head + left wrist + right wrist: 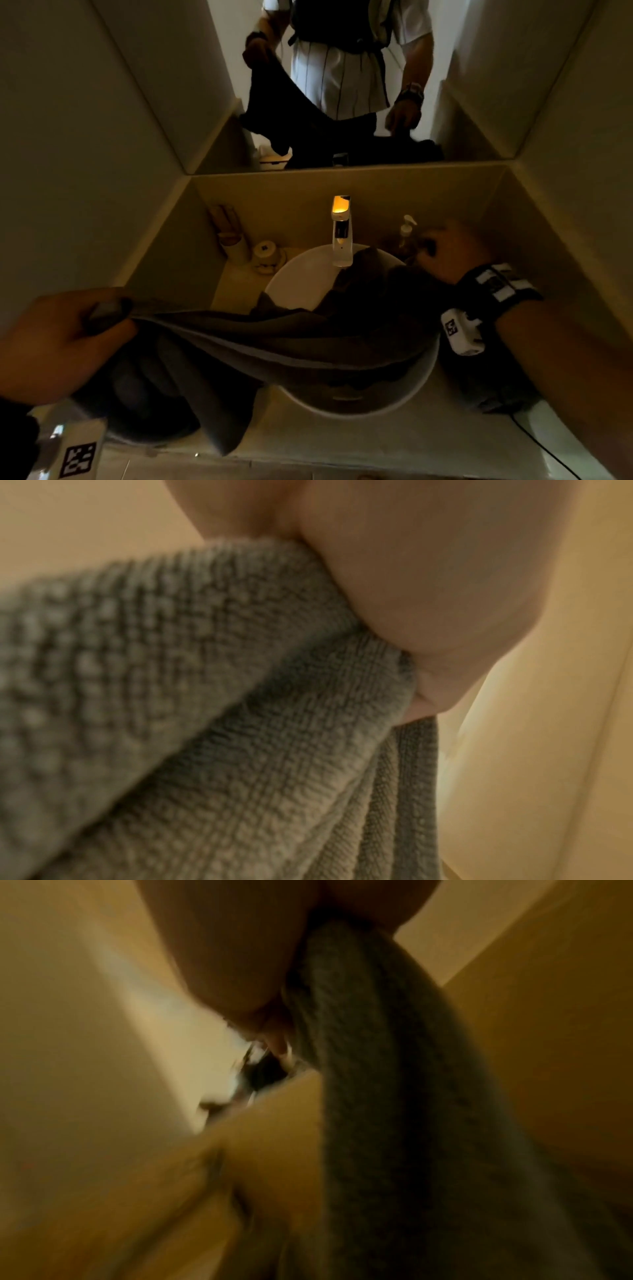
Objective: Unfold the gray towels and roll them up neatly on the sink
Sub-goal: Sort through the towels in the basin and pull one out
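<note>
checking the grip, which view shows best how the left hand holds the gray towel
The left wrist view: the left hand pinches a bunched edge of the gray towel, close up. The head view shows the hold dimly. The right wrist view shows only the right hand's end.

Head view: high above the sink (pixel 424 387), facing forward and down, wide enough for both hands, the faucet (pixel 342 233) and the mirror (pixel 342 85) behind. Left wrist view: pressed close under the left hand (pixel 411 574), filled by the gray towel (pixel 205 696). Right wrist view: equally close, blurred, looking along the right hand (pixel 240 961). Shared by all three: the towel.
</note>
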Demonstrator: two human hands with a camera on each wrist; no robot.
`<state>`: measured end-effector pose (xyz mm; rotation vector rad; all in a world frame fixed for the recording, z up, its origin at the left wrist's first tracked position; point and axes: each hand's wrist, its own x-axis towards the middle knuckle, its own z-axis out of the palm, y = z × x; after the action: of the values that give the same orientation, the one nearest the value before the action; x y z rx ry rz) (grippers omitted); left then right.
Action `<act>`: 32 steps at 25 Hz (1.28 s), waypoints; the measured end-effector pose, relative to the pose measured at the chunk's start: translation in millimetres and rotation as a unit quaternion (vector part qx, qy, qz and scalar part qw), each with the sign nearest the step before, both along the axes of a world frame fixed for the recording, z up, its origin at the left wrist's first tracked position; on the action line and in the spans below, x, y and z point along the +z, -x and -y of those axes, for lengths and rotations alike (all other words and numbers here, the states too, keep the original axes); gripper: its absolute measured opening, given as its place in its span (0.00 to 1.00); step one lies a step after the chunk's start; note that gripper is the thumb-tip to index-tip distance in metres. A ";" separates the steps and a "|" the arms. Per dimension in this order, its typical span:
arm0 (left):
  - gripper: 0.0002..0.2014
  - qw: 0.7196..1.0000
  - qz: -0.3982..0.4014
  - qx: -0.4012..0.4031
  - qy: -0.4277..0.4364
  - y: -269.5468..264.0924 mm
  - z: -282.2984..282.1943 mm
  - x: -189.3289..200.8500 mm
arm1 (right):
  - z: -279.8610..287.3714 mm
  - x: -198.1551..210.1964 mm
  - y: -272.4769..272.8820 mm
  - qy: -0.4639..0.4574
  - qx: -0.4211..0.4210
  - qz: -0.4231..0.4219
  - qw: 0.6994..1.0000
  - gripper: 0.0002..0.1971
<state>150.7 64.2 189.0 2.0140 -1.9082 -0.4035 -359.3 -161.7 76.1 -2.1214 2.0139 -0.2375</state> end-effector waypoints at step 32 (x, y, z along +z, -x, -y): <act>0.17 0.937 -0.081 -0.273 -0.201 214.4 72.5 -66.7 | -145.5 -56.6 -66.2 0.097 0.184 0.293 0.933 0.12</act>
<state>-63.8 -8.3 122.4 1.5486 -2.4032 -1.1430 -293.1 -16.2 19.6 -2.1419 1.2751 -0.9097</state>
